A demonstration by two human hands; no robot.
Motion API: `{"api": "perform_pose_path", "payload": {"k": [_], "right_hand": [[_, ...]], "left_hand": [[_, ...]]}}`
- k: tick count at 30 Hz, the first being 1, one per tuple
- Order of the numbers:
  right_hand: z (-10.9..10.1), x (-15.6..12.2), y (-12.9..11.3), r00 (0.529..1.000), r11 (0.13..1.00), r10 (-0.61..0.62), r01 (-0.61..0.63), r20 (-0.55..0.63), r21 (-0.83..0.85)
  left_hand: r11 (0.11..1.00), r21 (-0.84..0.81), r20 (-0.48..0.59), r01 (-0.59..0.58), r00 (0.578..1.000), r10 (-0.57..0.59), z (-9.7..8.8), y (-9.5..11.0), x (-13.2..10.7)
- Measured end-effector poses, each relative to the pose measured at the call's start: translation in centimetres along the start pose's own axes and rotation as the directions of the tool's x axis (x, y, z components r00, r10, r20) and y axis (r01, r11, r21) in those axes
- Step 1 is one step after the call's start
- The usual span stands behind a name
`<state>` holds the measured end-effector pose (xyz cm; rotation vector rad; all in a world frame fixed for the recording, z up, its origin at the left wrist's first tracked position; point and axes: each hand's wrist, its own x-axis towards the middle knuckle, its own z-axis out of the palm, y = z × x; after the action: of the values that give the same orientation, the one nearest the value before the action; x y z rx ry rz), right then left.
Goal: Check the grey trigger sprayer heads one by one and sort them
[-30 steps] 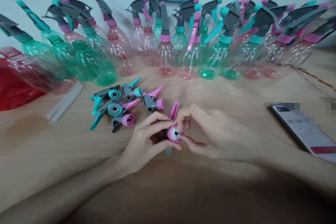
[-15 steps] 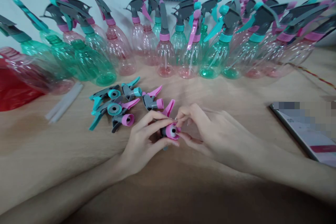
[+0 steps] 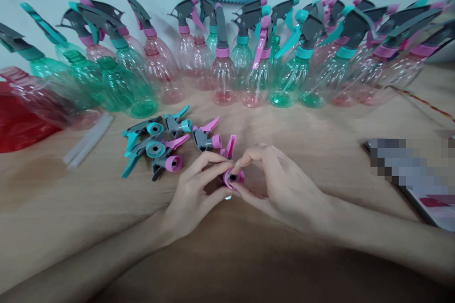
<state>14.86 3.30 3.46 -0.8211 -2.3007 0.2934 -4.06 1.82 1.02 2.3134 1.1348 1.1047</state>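
Observation:
In my left hand (image 3: 194, 194) is a spray trigger head (image 3: 232, 178) with a pink collar, its open end turned toward me and a dark hole showing in the middle. Its pink lever (image 3: 230, 145) points away, past the fingertips. The thumb and bent index finger of my right hand (image 3: 284, 180) are on the collar, the index tip at the rim of its opening. Whether a small part sits between those fingertips is hidden. Left of my hands lies a group of loose trigger heads (image 3: 155, 148), grey with pink or turquoise collars.
Pink and green spray bottles (image 3: 224, 80) stand in rows along the back wall, some without heads, such as the green bottle (image 3: 124, 87). White tubes (image 3: 87, 142) and a red bag (image 3: 21, 123) lie at left. A phone-like device (image 3: 426, 199) lies at right.
My right hand has shifted slightly left, and its index finger has moved over the collar's opening. The white piece seen inside the collar before is now mostly covered. My left hand keeps its hold.

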Motion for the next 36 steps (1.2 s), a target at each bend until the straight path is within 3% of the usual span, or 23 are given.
{"api": "perform_pose_path", "payload": {"k": [3, 10, 19, 25, 28, 31, 36], "right_hand": [[0.1, -0.2, -0.2, 0.999, 0.999, 0.050, -0.050, -0.022, -0.022], [0.1, -0.5, -0.6, 0.977, 0.963, 0.203, -0.210, 0.061, 0.169], [0.9, -0.9, -0.6, 0.989, 0.979, 0.149, -0.147, -0.002, 0.141], [-0.3, -0.2, -0.6, 0.997, 0.995, 0.019, -0.011, -0.081, 0.099], [-0.3, 0.2, -0.4, 0.999, 0.995, 0.005, -0.009, 0.046, 0.104], [0.3, 0.1, -0.4, 0.981, 0.984, 0.060, -0.090, 0.185, 0.156], [1.3, -0.2, -1.3, 0.980, 0.982, 0.094, -0.121, 0.177, 0.148]], "left_hand": [[0.998, 0.059, -0.054, 0.005, 0.999, -0.002, 0.1, 0.1, -0.1], [0.993, 0.118, -0.121, -0.002, 0.992, 0.017, 0.5, 0.4, -0.2], [0.995, 0.099, -0.072, -0.027, 0.997, 0.034, 0.3, 0.3, -0.5], [0.992, 0.091, -0.090, 0.089, 0.993, -0.081, -0.3, 0.7, -0.3], [0.988, 0.034, -0.106, 0.153, 0.983, -0.148, -0.6, 0.9, -0.4], [0.987, 0.019, -0.118, 0.158, 0.981, -0.155, -0.6, 1.0, -1.0], [0.981, -0.045, -0.064, 0.188, 0.980, -0.190, -0.5, 0.8, -2.2]]}}
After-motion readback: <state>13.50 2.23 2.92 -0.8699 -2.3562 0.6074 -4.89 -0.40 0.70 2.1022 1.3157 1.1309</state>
